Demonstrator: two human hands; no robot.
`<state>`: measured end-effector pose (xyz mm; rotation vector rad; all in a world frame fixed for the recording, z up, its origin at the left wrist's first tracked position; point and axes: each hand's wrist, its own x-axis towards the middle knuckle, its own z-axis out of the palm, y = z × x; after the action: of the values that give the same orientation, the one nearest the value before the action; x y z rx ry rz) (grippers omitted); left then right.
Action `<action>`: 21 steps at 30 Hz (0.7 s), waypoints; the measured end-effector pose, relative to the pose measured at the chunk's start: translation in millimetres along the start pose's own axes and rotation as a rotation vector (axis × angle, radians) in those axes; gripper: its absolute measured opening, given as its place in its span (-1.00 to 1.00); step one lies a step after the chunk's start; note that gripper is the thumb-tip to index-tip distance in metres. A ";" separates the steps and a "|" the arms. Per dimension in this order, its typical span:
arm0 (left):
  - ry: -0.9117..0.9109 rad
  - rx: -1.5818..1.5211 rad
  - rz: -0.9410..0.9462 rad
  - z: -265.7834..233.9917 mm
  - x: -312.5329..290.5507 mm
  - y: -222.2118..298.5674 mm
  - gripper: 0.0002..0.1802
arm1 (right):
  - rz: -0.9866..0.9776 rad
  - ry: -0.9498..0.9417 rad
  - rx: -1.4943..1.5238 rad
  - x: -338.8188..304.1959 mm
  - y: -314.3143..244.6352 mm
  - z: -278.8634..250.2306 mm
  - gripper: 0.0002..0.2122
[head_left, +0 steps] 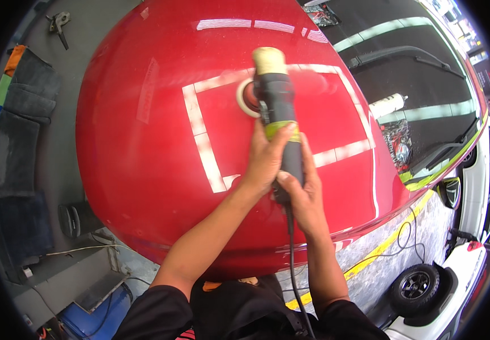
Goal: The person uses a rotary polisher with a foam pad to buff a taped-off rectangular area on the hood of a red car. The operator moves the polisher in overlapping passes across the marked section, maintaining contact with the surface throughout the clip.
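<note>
A long, black handheld polisher with a lime-green band and a pale yellow front end (277, 102) is over the glossy red car bonnet (143, 141), near the middle of the view, its round off-white pad with a red backing (247, 99) facing the paint; whether the whole pad is touching cannot be told. The left hand (264, 160) is wrapped around the tool's body beside the lime-green band, and the right hand (306, 195) grips the slim black rear part just behind it, thumb laid along the casing. A black power cable (292, 255) runs from the tool's rear end down past the person's dark clothing. A white, segmented rectangular outline (204, 148) shows on the red paint around the polisher. Toward the right, a white bottle with a narrow nozzle (388, 105) lies on its side by the dark windscreen (383, 71), with a shiny black printed packet (396, 141) near it. Dark grey cloths (15, 147) hang in a row at the far left, and a black-tyred wheel (416, 288) stands at the lower right, beyond a yellow floor stripe (369, 259).
</note>
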<state>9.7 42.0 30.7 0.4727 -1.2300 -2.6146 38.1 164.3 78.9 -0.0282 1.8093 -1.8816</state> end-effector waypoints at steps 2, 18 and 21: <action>-0.035 0.035 -0.019 33.5 14.3 -20.4 -0.44 | -0.148 0.125 -0.018 12.2 7.0 -33.0 -0.19; -0.221 0.085 -0.053 95.0 67.6 -78.1 -0.35 | -0.126 0.276 0.047 39.2 4.0 -102.7 -0.22; -0.176 0.060 -0.063 70.2 53.3 -59.8 -0.38 | -0.103 0.212 -0.001 32.4 10.0 -80.8 -0.21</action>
<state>-69.2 112.0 16.0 0.3003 -1.3711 -2.7282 -15.9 227.0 50.1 0.0829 1.9825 -2.0206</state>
